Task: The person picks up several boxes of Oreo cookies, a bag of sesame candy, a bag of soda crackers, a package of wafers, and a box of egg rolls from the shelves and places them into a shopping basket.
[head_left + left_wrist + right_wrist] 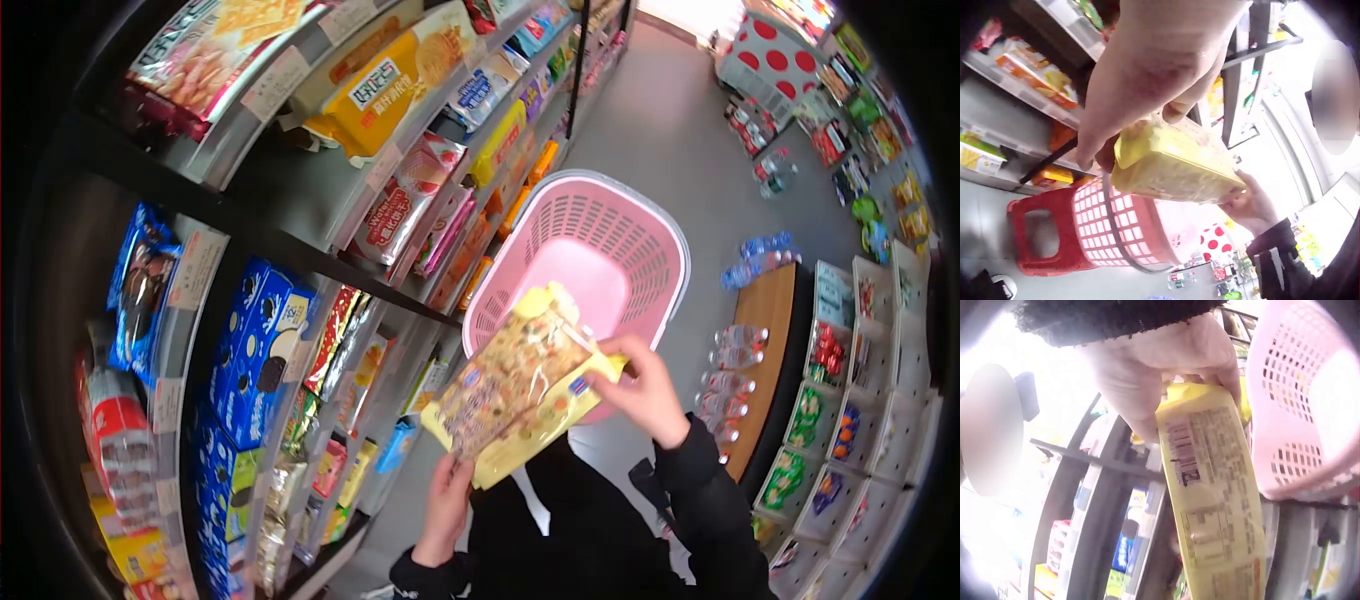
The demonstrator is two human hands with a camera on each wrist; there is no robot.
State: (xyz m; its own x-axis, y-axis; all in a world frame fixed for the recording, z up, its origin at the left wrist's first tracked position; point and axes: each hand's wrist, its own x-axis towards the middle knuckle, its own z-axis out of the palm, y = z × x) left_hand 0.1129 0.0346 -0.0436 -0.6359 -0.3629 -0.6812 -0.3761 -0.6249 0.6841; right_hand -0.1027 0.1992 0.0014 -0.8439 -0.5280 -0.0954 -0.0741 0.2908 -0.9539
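A yellow snack packet (525, 385) with a picture of its food on the front is held in the air by both hands, near the rim of a pink basket (655, 260). My left hand (446, 505) pinches its lower left corner. At the upper right end, my right hand (645, 390) grips the packet between thumb and fingers. The right wrist view gives the packet's side (1210, 500), printed with a barcode and small text. From the left wrist, the left hand (1160, 75) appears over the packet's near end.
Shelves of packaged snacks stand on the left, with blue biscuit boxes (255, 360) low down. A red stool (1041, 237) supports the basket. Bottles (735, 345) and a white bin rack (850, 400) line the right. Farther off stands a polka-dot box (770, 60).
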